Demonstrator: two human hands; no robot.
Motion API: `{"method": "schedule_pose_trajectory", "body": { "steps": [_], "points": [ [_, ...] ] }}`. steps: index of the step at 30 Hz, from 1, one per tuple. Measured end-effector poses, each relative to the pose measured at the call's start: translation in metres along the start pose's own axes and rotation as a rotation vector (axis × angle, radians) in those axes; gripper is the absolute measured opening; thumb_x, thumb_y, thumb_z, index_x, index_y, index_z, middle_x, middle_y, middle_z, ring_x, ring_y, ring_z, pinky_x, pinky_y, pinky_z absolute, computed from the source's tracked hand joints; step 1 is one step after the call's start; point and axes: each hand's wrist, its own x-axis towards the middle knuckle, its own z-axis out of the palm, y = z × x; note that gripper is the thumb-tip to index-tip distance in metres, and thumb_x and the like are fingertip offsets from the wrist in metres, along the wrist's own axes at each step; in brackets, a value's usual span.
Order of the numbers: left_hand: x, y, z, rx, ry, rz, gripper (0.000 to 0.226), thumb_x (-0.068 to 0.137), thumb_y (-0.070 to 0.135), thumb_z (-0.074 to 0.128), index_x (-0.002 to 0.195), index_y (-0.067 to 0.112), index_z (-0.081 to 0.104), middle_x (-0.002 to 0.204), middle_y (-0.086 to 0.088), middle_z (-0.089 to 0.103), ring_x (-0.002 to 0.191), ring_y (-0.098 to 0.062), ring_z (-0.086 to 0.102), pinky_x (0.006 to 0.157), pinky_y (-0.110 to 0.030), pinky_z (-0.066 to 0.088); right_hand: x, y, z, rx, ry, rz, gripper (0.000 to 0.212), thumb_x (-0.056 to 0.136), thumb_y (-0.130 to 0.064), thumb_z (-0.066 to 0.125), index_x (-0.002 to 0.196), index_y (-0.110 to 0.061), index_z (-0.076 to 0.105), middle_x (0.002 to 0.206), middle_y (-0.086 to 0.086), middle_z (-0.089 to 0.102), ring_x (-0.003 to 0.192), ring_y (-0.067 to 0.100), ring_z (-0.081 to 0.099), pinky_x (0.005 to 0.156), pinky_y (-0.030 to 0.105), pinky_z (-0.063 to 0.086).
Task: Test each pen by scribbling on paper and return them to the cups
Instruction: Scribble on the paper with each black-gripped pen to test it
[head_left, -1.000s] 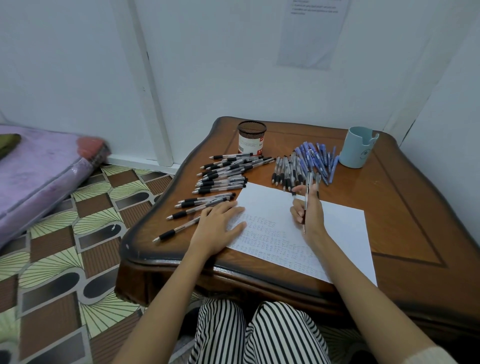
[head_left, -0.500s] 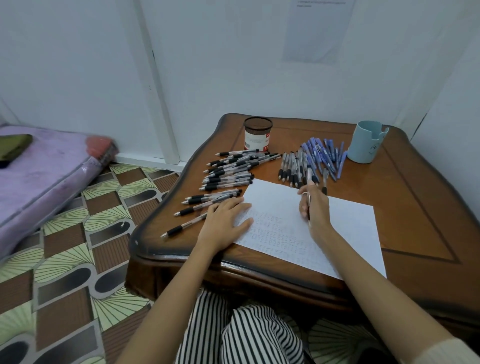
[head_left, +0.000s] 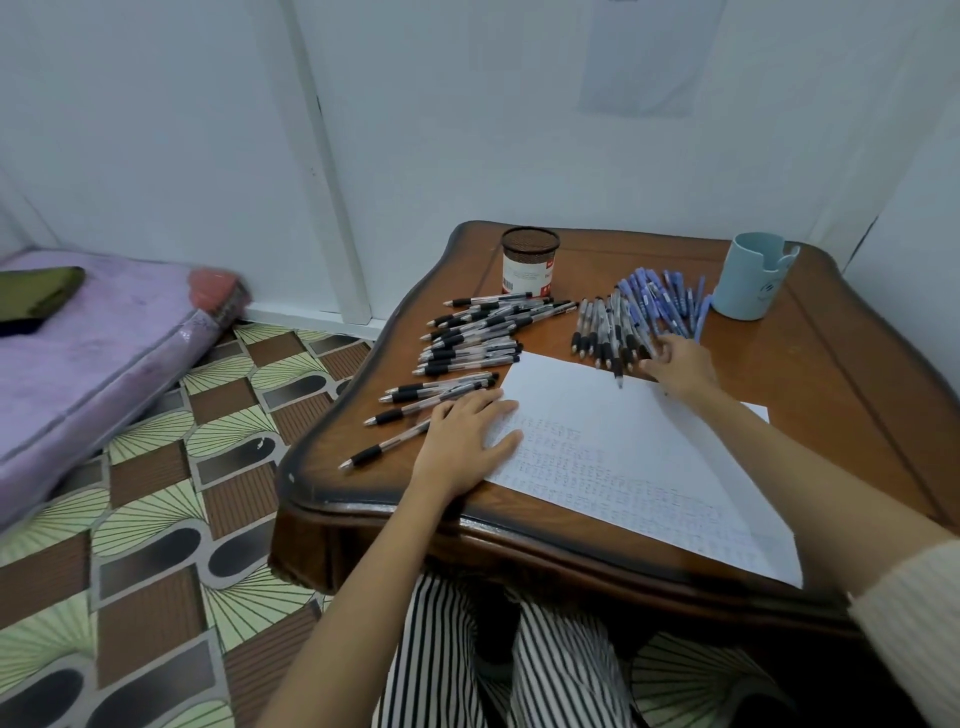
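Head view: right hand touches the middle pen pile mid-bench, just beyond the far edge of the paper, pens lying near-to-far, pinch not discernible; left hand lies flat, released, on it.

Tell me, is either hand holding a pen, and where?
The left hand holds nothing; it lies flat on the paper. The right hand touches the pen pile; a grip cannot be told.

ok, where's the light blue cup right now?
Head view: the light blue cup stands upright near the far right corner of the table, just right of the pile of blue pens.
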Motion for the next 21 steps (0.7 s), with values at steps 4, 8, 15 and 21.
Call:
{"method": "schedule_pose_trajectory", "body": {
  "steps": [4, 8, 15, 21],
  "points": [
    [0.0, 0.0, 0.0, 0.0, -0.003, 0.002, 0.047, 0.096, 0.05, 0.039, 0.14, 0.034, 0.04, 0.151, 0.011, 0.031, 0.14, -0.009, 0.022, 0.113, -0.036, 0.01, 0.007, 0.005, 0.004, -0.037, 0.058, -0.02, 0.051, 0.088, -0.009, 0.064, 0.135, -0.001, 0.046, 0.089, 0.015, 0.059, 0.09, 0.029, 0.053, 0.087, 0.041, 0.045],
    [0.001, -0.001, 0.0, -0.001, -0.003, 0.002, 0.047, 0.095, 0.05, 0.039, 0.14, 0.035, 0.04, 0.151, 0.011, 0.03, 0.14, -0.01, 0.022, 0.114, -0.037, 0.009, 0.001, 0.002, 0.015, -0.178, 0.169, -0.166, 0.041, 0.09, -0.013, 0.06, 0.13, -0.011, 0.053, 0.119, 0.02, 0.057, 0.117, 0.037, 0.043, 0.096, 0.043, 0.038],
    [0.0, -0.001, 0.0, -0.052, 0.044, 0.028, 0.045, 0.095, 0.045, 0.045, 0.137, 0.029, 0.046, 0.148, 0.008, 0.037, 0.136, -0.01, 0.03, 0.114, -0.033, 0.015, -0.021, -0.05, 0.05, -0.126, -0.059, -0.539, 0.024, 0.091, -0.012, 0.057, 0.113, -0.019, 0.066, 0.111, 0.008, 0.06, 0.111, 0.026, 0.044, 0.089, 0.031, 0.03],
    [-0.003, 0.001, 0.001, -0.16, 0.177, 0.056, 0.028, 0.094, 0.028, 0.052, 0.116, 0.017, 0.064, 0.124, 0.003, 0.058, 0.115, -0.01, 0.049, 0.097, -0.026, 0.039, -0.034, -0.095, 0.081, -0.168, -0.318, -0.648, 0.032, 0.095, -0.023, 0.053, 0.127, -0.027, 0.059, 0.111, 0.008, 0.05, 0.111, 0.024, 0.037, 0.091, 0.031, 0.03]
  ]
}}
